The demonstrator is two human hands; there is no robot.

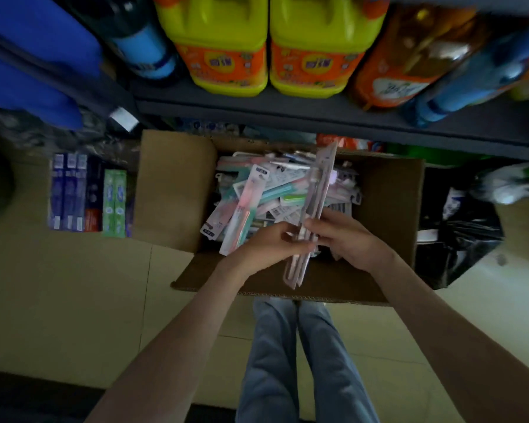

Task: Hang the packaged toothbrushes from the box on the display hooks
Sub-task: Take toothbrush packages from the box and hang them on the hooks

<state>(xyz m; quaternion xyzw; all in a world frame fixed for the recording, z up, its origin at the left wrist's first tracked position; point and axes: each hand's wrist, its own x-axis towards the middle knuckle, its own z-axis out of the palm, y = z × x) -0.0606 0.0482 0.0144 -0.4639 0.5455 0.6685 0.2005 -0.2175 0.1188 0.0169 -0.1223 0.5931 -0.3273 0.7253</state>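
Two hands: both are brought together over the open cardboard box (171, 184), and a thin bundle of packaged toothbrushes (316, 193) is held between them.
Left hand (275, 242): the fingers are curled, and the bundle's lower part is pinched between thumb and fingertips.
Right hand (345, 236): the fingers are curled against the bundle's right side; the thumb's placing cannot be told.
Bundle: long, narrow, pale pink-lilac cards are stacked flat and seen almost edge-on. It is tilted, with the top end towards the shelf (287, 108) and the lower end over the box's near flap.
Loose packs (248, 196): many are heaped criss-cross inside the box, with pink, teal and green handles on white cards with printed labels.
Box: brown, with flaps folded out, it is set on the pale tiled floor (74, 285) below the shelf edge.
Shelf: two yellow jugs (223, 44) with orange labels are stood side by side.
Toothpaste cartons (89, 196): blue and green ones are lined up just left of the box.
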